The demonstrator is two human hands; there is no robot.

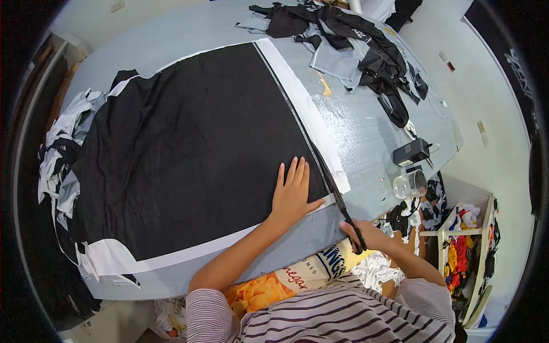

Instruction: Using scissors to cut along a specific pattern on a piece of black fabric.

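A large piece of black fabric (200,137) lies spread over white paper or cloth (311,123) that shows along its right and near edges. My left hand (294,191) presses flat on the fabric near its lower right corner, fingers stretched out. Around the handles of a pair of long black scissors (343,208) my right hand (366,235) is closed, just off the table's near edge. The blades point away from me along the fabric's right edge, beside a thin grey strip (286,97). Whether the blades are apart is hard to make out.
Dark and grey garments (366,46) are heaped at the far right of the table (171,286). A black box (412,152) and a clear glass (410,184) stand near the right edge. Fabric scraps (68,143) hang at the left end. A shelf (469,246) holds colourful cloth.
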